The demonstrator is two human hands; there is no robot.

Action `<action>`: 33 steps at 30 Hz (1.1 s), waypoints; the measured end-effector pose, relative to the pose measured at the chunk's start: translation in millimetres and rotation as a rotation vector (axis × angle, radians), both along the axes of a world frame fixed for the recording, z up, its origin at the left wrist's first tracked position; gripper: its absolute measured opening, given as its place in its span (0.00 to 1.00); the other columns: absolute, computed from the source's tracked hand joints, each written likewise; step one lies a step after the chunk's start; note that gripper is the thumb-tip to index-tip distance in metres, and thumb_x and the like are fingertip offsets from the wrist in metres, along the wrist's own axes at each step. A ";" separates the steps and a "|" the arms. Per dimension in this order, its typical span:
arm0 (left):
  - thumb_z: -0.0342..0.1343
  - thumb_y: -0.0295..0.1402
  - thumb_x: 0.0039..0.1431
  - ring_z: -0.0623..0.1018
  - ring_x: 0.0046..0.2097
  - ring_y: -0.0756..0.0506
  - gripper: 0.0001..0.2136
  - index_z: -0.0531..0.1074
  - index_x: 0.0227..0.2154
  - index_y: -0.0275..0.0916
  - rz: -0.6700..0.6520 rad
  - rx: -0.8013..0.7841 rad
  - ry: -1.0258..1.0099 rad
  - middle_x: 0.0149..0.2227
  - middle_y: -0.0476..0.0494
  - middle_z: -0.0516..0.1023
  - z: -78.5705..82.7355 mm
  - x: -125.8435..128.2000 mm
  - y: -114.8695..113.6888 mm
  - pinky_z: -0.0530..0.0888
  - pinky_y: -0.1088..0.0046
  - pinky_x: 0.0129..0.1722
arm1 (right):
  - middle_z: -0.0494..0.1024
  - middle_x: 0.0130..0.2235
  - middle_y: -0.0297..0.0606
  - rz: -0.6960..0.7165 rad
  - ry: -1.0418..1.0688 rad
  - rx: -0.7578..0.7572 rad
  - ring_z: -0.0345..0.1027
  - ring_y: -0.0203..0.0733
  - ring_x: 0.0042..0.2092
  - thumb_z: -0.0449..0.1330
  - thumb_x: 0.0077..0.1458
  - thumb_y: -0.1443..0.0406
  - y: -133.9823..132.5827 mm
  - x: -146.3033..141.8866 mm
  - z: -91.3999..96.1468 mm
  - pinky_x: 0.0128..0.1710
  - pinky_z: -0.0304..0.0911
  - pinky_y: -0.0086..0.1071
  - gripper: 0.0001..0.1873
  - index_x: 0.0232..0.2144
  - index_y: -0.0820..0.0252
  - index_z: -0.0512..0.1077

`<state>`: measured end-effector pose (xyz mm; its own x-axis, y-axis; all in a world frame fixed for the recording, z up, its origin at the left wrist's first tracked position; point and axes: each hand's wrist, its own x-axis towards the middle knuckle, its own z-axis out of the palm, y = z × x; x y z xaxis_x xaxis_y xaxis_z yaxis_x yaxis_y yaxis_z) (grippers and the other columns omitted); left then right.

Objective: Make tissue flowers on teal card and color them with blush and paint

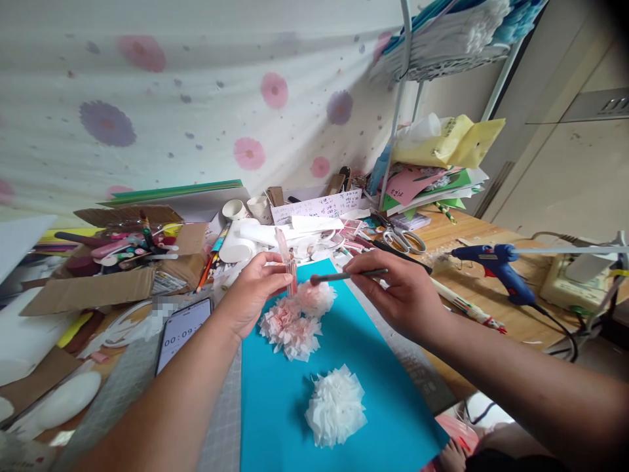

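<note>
My left hand (254,288) is closed on a small clear tube with pink content (287,259), held upright above the blue sheet (344,400). My right hand (398,288) pinches a thin grey brush (346,276), its tip pointing left at the tube. Just below both hands lies a cluster of pink-tinted tissue paper flowers (297,319) on the blue sheet. A white tissue flower (337,406) lies nearer to me on the same sheet.
A phone showing a timer (183,332) lies left of the sheet. A cardboard box of pens (130,252) sits at the far left. Scissors (400,237), a blue glue gun (498,262) and stacked coloured papers (432,177) are at the right.
</note>
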<state>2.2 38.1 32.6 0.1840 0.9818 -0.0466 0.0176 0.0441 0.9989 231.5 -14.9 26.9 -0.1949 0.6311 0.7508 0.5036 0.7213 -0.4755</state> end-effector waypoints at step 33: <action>0.67 0.33 0.44 0.80 0.42 0.40 0.18 0.69 0.39 0.41 -0.030 0.002 -0.061 0.38 0.46 0.80 -6.8 1.9 0.6 0.71 0.59 0.47 | 0.80 0.37 0.43 0.051 0.111 -0.052 0.76 0.43 0.39 0.56 0.59 0.70 -9.1 -3.8 5.2 0.39 0.71 0.37 0.05 0.37 0.59 0.72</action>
